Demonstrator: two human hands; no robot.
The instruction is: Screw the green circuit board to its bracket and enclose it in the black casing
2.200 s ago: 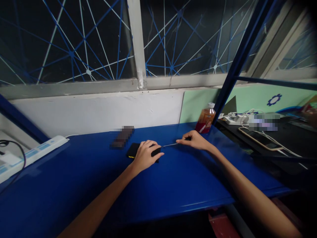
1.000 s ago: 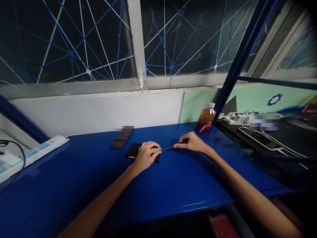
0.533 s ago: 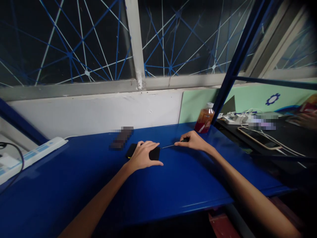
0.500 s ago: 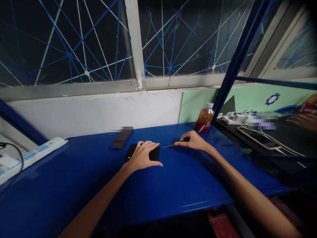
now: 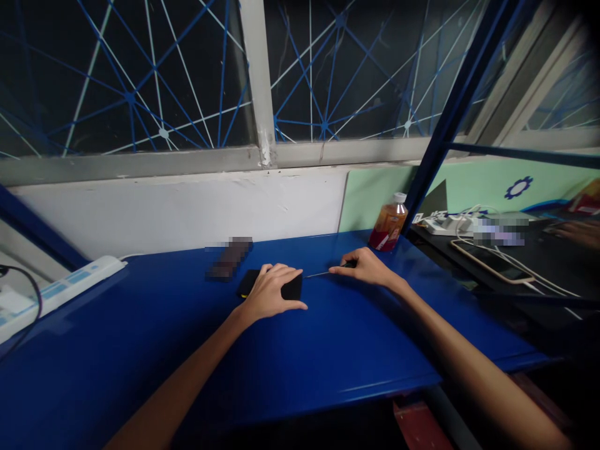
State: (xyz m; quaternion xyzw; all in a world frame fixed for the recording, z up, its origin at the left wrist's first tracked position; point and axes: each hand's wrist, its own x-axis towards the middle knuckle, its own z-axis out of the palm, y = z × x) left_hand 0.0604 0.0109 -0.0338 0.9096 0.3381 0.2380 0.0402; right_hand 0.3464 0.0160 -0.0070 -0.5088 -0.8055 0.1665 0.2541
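On the blue table lies a flat black box (image 5: 292, 289) with a bit of yellow at its left end. My left hand (image 5: 269, 289) rests over it, fingers across the top and far side, thumb stretched out by the near edge, holding it in place. My right hand (image 5: 365, 267) is closed around the dark handle of a screwdriver (image 5: 319, 274). Its thin metal shaft points left, the tip at the box's right edge; whether it touches a screw is too small to tell. Most of the handle is hidden in my palm.
Behind the box lies a blurred dark oblong item (image 5: 230, 259). A drink bottle (image 5: 389, 224) stands at the back right. A white power strip (image 5: 65, 294) runs along the left. On the neighbouring black table (image 5: 520, 300) are a phone (image 5: 492, 261), cables and another person's hand (image 5: 579, 232).
One second ago my left thumb and forefinger were together at the screwdriver's tip; now they are spread over the box. My right hand has stayed almost in place with the screwdriver.
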